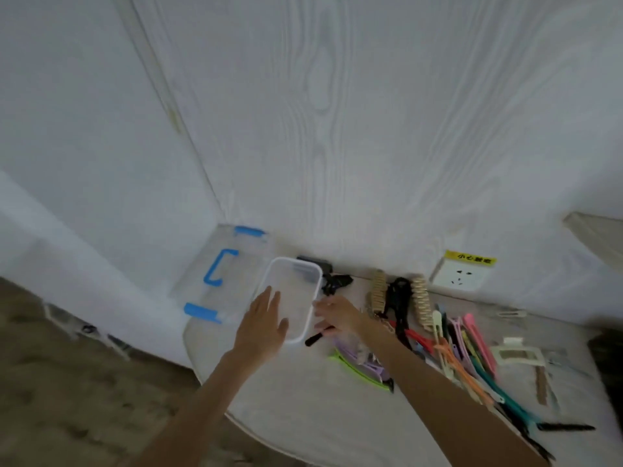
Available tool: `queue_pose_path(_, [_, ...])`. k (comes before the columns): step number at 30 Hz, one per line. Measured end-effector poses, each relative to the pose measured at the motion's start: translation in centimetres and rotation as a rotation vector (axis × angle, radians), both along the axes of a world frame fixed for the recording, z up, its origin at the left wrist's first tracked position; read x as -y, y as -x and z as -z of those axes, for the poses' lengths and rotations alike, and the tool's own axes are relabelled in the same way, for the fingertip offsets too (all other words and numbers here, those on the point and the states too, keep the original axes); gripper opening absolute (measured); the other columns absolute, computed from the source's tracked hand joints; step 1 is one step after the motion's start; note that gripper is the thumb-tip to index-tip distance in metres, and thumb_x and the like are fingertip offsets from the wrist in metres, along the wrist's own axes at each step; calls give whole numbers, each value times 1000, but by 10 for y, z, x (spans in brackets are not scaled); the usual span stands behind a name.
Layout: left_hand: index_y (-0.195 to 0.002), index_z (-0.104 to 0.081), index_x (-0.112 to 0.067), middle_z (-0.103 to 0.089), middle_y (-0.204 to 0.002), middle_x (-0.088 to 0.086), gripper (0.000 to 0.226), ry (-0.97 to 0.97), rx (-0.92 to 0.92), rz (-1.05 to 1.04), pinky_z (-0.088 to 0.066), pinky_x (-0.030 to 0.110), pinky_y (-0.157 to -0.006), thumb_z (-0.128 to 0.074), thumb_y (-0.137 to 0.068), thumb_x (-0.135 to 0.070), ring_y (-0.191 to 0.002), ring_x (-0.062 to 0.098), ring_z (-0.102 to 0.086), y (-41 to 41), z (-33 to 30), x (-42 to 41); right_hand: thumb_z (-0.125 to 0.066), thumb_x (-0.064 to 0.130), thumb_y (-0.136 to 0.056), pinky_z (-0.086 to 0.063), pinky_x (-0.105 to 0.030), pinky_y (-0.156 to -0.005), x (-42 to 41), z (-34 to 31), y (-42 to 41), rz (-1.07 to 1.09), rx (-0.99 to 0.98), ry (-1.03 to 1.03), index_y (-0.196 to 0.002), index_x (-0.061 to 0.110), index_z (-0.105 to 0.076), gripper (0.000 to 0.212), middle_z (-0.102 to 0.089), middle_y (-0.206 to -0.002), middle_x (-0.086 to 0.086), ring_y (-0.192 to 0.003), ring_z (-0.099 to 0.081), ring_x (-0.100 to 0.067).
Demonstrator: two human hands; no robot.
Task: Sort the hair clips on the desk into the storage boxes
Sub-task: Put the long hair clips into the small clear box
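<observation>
Two bare hands work at the left end of the desk (303, 409): the left hand (263, 326), fingers straight and spread, lies against the near left side of a clear storage box (315, 299), holding nothing. The right hand (337, 315) curls round a black hair clip (318, 336) just beside the box's right rim. More hair clips (462, 352) of many colours lie scattered to the right, and a lid (219, 274) with blue latches leans against the wall behind.
</observation>
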State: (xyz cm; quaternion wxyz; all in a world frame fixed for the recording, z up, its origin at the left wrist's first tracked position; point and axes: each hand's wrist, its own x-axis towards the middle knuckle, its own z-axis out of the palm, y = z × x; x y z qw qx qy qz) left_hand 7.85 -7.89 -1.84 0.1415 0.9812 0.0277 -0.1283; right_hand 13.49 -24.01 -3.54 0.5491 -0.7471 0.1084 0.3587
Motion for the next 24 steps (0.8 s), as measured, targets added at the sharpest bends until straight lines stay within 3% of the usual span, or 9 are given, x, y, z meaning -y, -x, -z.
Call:
queue_pose_path(3, [-148, -21, -17, -11, -158, 3, 58, 48, 82, -48, -12, 28, -116, -38, -97, -40, -144, 17, -15, 2, 5, -1, -51, 30, -94, -45, -20, -40, -24, 8, 4, 99, -4, 10, -103, 8, -47, 24, -53, -71, -8, -33, -52, -4])
queue_pose_path(7, [-140, -35, -18, -26, -152, 3, 55, 58, 128, -33, -25, 29, -111, -46, -92, -45, -138, 19, -28, -2, 4, 3, -56, 24, -92, -55, -28, -59, -14, 3, 17, 140, -132, -77, -103, 2, -55, 25, -64, -85, -14, -60, -63, -18])
queue_pose_path(9, [-140, -34, -22, -28, -151, 0, 53, 28, 167, 28, -31, 27, -107, -45, -93, -45, -135, 16, -34, 0, 4, 10, -62, 22, -87, -57, -26, -62, 0, 2, 27, 121, -227, -175, -101, 4, -60, 23, -66, -83, -11, -68, -66, -19])
queue_pose_path(15, [-142, -35, -33, -32, -147, -2, 46, -41, 176, 118, -46, 32, -98, -40, -96, -42, -124, 16, -47, -5, -4, 19, -73, 22, -79, -59, -25, -69, 13, 7, 46, 276, -190, -280, -90, 10, -57, 22, -69, -81, -10, -66, -69, -17])
queue_pose_path(20, [-142, -34, -34, -31, -146, -2, 46, -112, 129, 151, -46, 32, -96, -40, -96, -40, -124, 17, -46, -9, -5, 19, -70, 28, -82, -48, -19, -52, 1, 11, 58, 383, -92, -227, -95, 3, -59, 31, -67, -77, -8, -57, -61, -13])
queue_pose_path(24, [-144, -27, -33, -27, -148, 1, 52, -166, 88, 213, -46, 33, -95, -40, -95, -44, -126, 19, -43, -11, -9, 17, -65, 31, -85, -43, -17, -47, -6, 7, 62, 397, -26, -166, -91, 7, -57, 27, -67, -80, -8, -54, -60, -8])
